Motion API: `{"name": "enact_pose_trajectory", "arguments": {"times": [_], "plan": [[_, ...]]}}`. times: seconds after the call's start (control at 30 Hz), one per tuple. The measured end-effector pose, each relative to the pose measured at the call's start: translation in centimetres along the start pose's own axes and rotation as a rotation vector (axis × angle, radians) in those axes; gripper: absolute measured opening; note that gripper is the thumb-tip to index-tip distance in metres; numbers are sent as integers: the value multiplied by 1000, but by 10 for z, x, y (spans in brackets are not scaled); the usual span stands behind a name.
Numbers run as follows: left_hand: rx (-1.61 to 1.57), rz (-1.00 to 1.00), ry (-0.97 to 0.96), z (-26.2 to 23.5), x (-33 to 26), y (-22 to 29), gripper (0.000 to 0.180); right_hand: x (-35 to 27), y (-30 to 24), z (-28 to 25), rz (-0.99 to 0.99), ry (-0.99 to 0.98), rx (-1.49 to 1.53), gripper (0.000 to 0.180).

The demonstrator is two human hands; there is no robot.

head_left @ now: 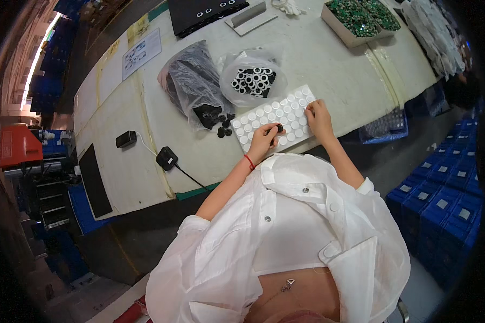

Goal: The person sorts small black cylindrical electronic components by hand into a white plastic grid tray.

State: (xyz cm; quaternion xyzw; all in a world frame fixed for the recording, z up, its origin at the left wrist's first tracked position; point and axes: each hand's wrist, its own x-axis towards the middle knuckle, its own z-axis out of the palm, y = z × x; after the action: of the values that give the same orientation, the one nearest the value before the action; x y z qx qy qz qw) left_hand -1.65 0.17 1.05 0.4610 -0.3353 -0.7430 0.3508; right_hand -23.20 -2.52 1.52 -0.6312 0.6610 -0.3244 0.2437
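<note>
On one white tray point(275, 116), two hands point(264, 141).

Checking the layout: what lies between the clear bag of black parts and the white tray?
In the head view, a few loose black round caps lie between the clear bag of black parts and the white tray.

Two hands over the bench: left hand point(264, 141), right hand point(319, 119). One white tray point(275, 116) of round pockets, too many to count surely. Two clear plastic bags: one bag of black parts point(191, 81), one bag of ringed parts point(253, 78). About four loose black discs point(222, 129). One box of green parts point(355, 19). Two small black adapters point(126, 139).
</note>
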Motion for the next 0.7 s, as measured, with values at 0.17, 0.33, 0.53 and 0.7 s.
{"name": "enact_pose_trajectory", "arguments": {"times": [0.17,0.33,0.53,0.7], "plan": [[-10,29,5,-3,2,-5,26,0,-11,2,197,-245,430,9],[49,-27,36,-3,1,-3,28,-4,-27,19,255,-438,760,8],[-46,-21,89,-2,2,-6,27,-6,-31,32,270,-520,683,10],[19,-35,45,-2,0,-2,26,-6,-30,37,296,-489,658,10]]}}
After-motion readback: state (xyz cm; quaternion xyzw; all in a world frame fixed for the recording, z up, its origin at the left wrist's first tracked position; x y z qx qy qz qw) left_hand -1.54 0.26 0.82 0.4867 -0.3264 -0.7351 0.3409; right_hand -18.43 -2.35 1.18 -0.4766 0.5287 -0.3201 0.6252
